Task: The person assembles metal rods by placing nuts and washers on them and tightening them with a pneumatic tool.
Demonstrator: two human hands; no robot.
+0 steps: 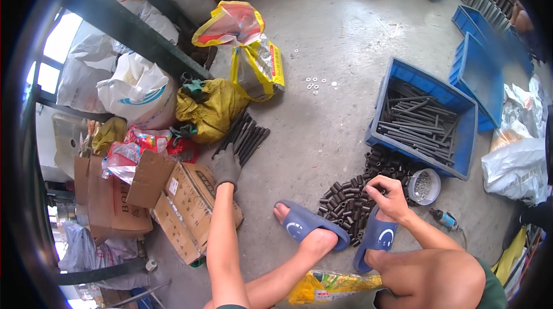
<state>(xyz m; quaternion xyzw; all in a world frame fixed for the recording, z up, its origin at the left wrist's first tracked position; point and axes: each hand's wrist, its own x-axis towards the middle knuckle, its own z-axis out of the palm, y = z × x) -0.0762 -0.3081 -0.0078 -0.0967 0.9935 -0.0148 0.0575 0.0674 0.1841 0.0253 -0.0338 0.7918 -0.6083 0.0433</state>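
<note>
My left hand, in a grey glove, is closed around the near ends of a bundle of dark rods on the floor. How many rods its fingers hold is hidden. My bare right hand has its fingers curled toward the thumb above a heap of short dark tubes. Anything in that pinch is too small to make out. Beside this hand stands a white tub of small shiny metal parts. Beyond it, a blue crate holds many loose dark rods.
Cardboard boxes, a yellow sack and an open yellow-edged bag line the left side. Small washers lie on the floor. More blue crates and white sacks stand right. A bottle lies near my right forearm.
</note>
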